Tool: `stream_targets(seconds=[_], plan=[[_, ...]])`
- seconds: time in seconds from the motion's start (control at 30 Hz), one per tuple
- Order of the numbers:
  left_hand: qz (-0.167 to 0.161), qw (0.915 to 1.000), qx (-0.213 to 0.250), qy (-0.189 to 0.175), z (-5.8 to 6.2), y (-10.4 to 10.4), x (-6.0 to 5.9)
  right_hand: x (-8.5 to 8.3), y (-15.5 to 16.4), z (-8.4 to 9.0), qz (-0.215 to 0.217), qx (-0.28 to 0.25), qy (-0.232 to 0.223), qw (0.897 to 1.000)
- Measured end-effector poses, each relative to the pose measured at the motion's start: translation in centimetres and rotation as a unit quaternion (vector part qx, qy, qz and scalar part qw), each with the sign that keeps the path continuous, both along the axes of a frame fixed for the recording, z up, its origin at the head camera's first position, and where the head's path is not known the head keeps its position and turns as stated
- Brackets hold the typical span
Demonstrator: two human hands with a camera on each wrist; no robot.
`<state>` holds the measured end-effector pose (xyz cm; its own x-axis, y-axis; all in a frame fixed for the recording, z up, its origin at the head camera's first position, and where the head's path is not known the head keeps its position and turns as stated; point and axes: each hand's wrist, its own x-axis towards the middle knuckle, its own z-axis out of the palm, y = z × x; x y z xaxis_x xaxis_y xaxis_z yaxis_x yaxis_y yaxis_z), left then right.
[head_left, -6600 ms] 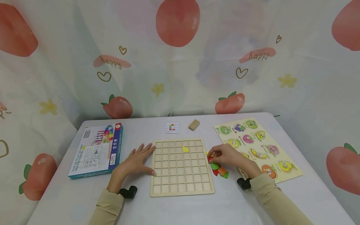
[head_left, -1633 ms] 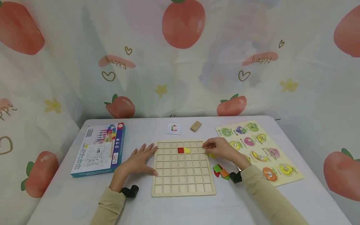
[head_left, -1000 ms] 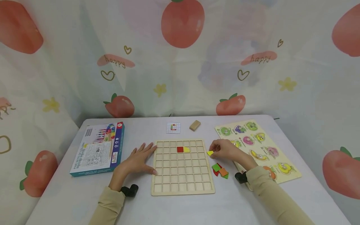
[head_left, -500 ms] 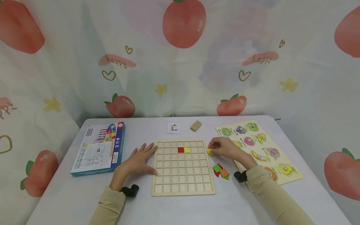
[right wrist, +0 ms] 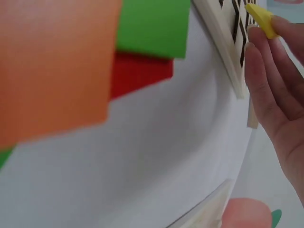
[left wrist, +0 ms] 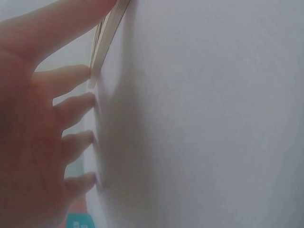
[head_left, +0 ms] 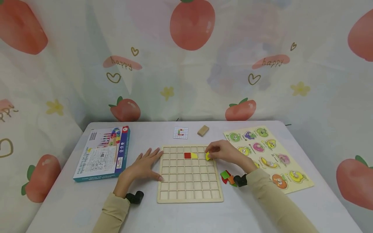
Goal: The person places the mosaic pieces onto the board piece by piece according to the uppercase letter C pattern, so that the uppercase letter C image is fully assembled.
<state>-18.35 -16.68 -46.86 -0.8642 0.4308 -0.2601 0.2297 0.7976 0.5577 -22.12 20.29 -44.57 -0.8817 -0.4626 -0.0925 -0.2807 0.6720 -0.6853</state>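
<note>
A wooden grid board (head_left: 190, 200) lies flat on the table. In one upper row sit a red square tile (head_left: 187, 155) and, directly right of it, a yellow tile (head_left: 194, 156). My right hand (head_left: 225, 151) pinches another yellow tile (right wrist: 262, 20) between thumb and fingers, above the board's upper right cells; its full outline is partly covered by the fingers. My left hand (head_left: 144, 168) is spread along the board's left side, thumb and index fingertips at its edge. In the left wrist view, its fingers (left wrist: 73, 107) reach down to the white tabletop.
Right of the board, a small pile of green, red and orange tiles (head_left: 225, 175) lies partly behind the right wrist. A fruit puzzle board (head_left: 279, 161) is farther right. Behind the grid are a pattern card (head_left: 180, 132) and wooden block (head_left: 203, 130). A boxed set (head_left: 102, 155) lies left.
The red tile has appeared beside the yellow one on the grid since the oldest frame. My right hand picked up another yellow tile and moved left over the board. The left hand stayed put.
</note>
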Motion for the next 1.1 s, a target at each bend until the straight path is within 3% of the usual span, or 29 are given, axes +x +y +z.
stream_targets(seconds=[0.47, 0.9, 1.1], plan=[[0.002, 1.0, -0.004, -0.002, -0.1, -0.3, -0.1, -1.2, -4.2, 0.3, 0.021, -0.025, -0.003, 0.999], [0.0, 1.0, -0.008, -0.003, 0.0, -0.1, 0.0, -2.2, -6.9, 0.0, 0.043, -0.016, 0.009, 0.999], [0.001, 0.9999, -0.008, -0.008, 0.1, 0.0, -0.1, -2.4, -8.0, -0.2, 0.051, -0.032, -0.007, 0.998]])
